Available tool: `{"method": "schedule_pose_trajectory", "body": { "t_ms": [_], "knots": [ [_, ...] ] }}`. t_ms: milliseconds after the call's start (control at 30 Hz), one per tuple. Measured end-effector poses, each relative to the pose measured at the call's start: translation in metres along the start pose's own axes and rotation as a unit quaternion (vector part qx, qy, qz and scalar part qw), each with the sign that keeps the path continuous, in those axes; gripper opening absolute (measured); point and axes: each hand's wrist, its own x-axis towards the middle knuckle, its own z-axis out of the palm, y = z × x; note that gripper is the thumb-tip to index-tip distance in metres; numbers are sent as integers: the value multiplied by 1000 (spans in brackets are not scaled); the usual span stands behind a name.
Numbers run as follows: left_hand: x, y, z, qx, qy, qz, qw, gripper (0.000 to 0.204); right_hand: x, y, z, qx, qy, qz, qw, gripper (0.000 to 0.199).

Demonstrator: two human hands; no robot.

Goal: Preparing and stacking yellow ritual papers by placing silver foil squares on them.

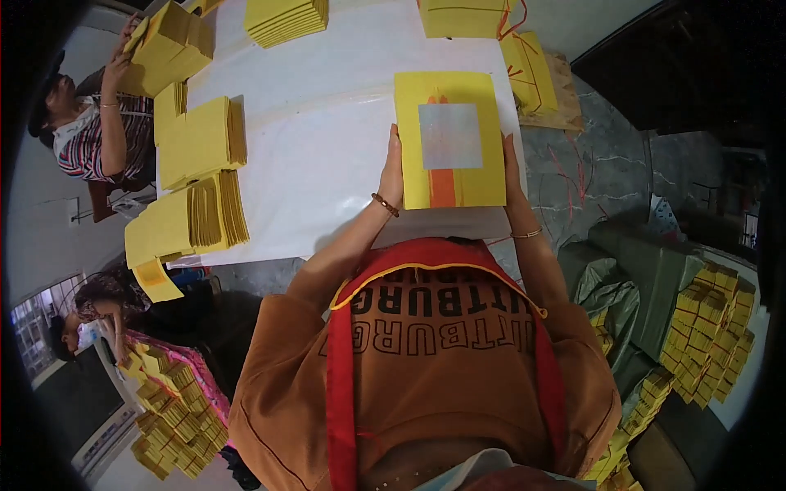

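Close to the table's right edge is a block of yellow joss paper (454,90), with a silver square and an orange print on its top face. My left hand (393,170) presses against its left side, thumb up along the edge. Against the opposite side rests my right hand (513,170), so the block is held between both palms. Most of my fingers are hidden by the block, and its thickness cannot be made out from above. White sheeting covers the table (319,164) beneath.
Yellow paper stacks (201,135) line the table's left side; others (286,18) stand at the far edge. A tied bundle (530,74) lies on a wooden board at right. One person (106,123) handles paper at far left, another (102,303) sits lower left. Piled bundles (708,327) stand lower right.
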Motion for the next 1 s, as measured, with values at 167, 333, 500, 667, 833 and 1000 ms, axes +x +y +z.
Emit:
{"method": "schedule_pose_trajectory", "body": {
  "t_ms": [167,333,500,667,833,1000],
  "knots": [
    [4,2,-10,-75,-68,53,993,60,-2,-11,3,-36,-47,-76,995,54],
    [-31,64,-9,376,16,265,888,52,-18,-44,-2,-342,-101,-240,903,53],
    [-50,81,-1,642,-257,378,615,49,-11,-36,-3,-524,-199,-304,771,25],
    [-46,81,-2,608,-280,395,630,30,-14,-34,-3,-470,-181,-262,823,21],
    [-35,81,-1,520,-289,316,739,16,-13,-32,-8,-384,-187,-210,880,33],
    [-31,83,-3,478,-276,243,798,13,-15,-38,-6,-396,-183,-170,884,59]
  ]
}}
